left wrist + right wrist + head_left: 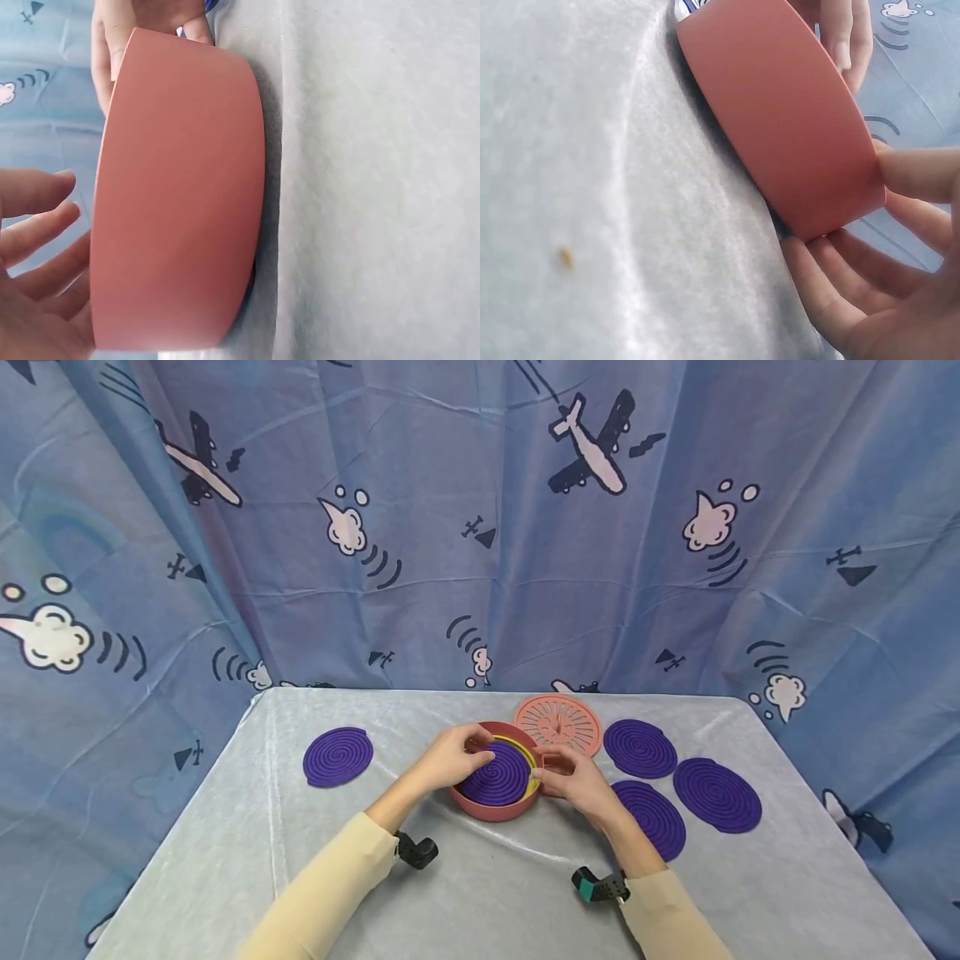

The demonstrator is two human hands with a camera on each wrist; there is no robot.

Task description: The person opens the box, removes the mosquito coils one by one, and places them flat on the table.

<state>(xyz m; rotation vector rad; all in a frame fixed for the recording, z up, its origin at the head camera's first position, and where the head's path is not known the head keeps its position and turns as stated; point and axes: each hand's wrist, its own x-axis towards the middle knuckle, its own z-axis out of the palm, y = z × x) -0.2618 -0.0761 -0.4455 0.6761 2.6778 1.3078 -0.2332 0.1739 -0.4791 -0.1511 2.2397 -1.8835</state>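
A round terracotta-pink container [492, 812] stands on the table, with a yellow ring-like edge [525, 748] showing inside it. Over that yellow edge lies a purple spiral coaster [495, 777], within the container's rim. My left hand [452, 760] reaches over the left side of the rim, thumb and fingers apart above the coaster; whether they touch it is hard to see. On the opposite side my right hand [576, 783] grips the container, its thumb [915, 171] at the rim and other fingers against the outer wall and near its base.
A slotted pink disc [558, 717] lies behind the container. Several purple spiral coasters rest on the table [480, 902]: one coaster [338, 757] at the left, the others, including this coaster [717, 794], at the right. A patterned blue curtain [420, 543] hangs behind.
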